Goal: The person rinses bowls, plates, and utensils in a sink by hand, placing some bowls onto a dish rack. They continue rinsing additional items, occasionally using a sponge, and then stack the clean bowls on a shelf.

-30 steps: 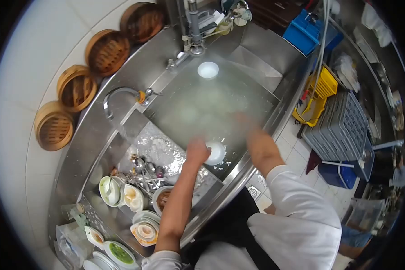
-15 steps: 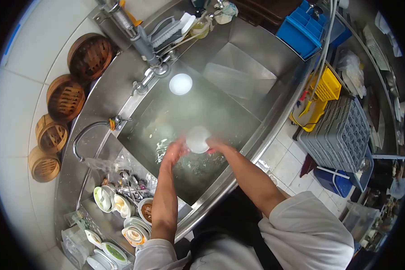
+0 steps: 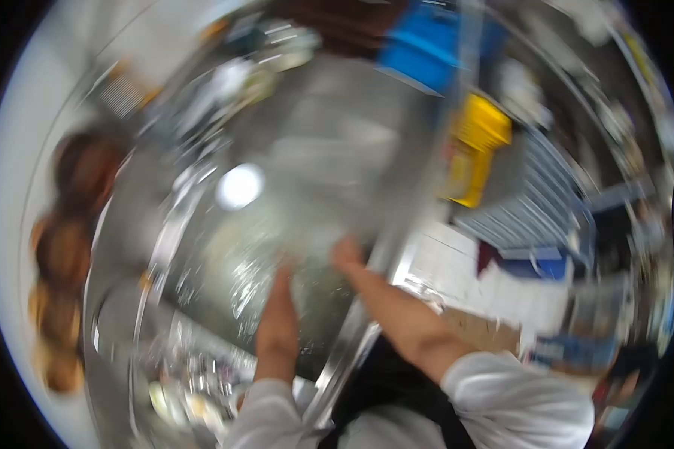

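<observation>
We see a blurred yellow bin right of the steel sink, a blue crate above, brown steamer baskets at left.

Both bare forearms reach forward from white sleeves, converging so the hands lie close together. The left hand is extended straight ahead; the right hand comes in at a slant from the right. Motion blur hides the fingers and their grip.

Glossy stainless-steel sink, shiny wet water surface, glossy yellow plastic crate, matt white cloth sleeves.
</observation>
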A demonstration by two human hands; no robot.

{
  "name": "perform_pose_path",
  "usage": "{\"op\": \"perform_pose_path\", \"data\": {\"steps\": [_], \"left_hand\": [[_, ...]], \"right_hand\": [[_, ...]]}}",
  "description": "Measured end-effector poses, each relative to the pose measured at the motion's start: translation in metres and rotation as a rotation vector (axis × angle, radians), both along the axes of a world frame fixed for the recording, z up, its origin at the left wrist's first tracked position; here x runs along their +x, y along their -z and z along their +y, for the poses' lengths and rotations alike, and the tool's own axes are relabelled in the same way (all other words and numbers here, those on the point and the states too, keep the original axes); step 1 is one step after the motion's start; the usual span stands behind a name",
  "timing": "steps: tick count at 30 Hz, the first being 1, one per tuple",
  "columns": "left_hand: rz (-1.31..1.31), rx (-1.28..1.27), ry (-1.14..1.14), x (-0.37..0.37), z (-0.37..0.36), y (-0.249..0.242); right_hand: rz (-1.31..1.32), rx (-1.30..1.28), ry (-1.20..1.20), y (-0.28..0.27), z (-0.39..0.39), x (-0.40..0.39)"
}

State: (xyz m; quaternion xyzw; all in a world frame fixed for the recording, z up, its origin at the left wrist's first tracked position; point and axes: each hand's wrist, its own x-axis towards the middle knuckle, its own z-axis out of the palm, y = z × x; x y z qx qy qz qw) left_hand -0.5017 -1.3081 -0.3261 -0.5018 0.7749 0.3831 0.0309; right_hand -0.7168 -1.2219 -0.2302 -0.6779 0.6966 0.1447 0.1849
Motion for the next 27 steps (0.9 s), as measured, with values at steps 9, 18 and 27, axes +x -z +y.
{"op": "perform_pose_path", "data": {"steps": [9,18,27], "left_hand": [[0.326,-1.249,-1.158,0.117,0.078,-0.396],[0.656,-0.944,-1.097,0.146,0.059,-0.431],[1.189,0.108,-1.357,0.081,-0.035,-0.232]], "right_hand": [[-0.247,-0.152,0.598,-0.131,-0.017,-0.027],[-0.823,0.025,1.217,-0.091,-0.011,0.036],[-1.07,-0.138,1.127,-0.167,-0.019,0.076]]}}
